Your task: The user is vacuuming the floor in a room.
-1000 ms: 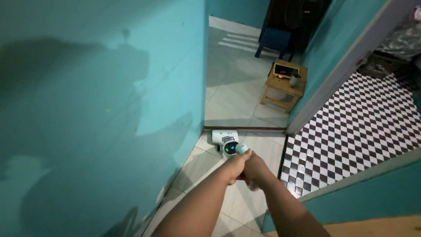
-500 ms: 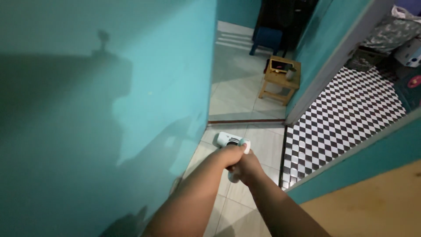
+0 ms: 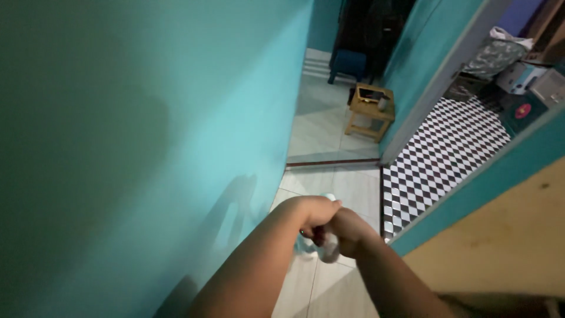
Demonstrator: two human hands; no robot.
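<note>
Left hand [image 3: 312,213]: lower centre, curled tight around the white handle [image 3: 327,247].
Right hand [image 3: 347,231]: touching the left, fist closed on the same handle.
White handle: mostly hidden under both fists.
Wooden stool [image 3: 369,107]: upper centre, well apart.

A teal wall [image 3: 147,129] fills the left side. Pale floor tiles [image 3: 347,194] run far down the corridor to a small wooden stool [image 3: 369,109], with a blue stool [image 3: 348,63] beyond it. On the right, a black-and-white checkered floor [image 3: 444,156] leads to a grey box [image 3: 517,76] and a patterned bundle [image 3: 497,56]
</note>
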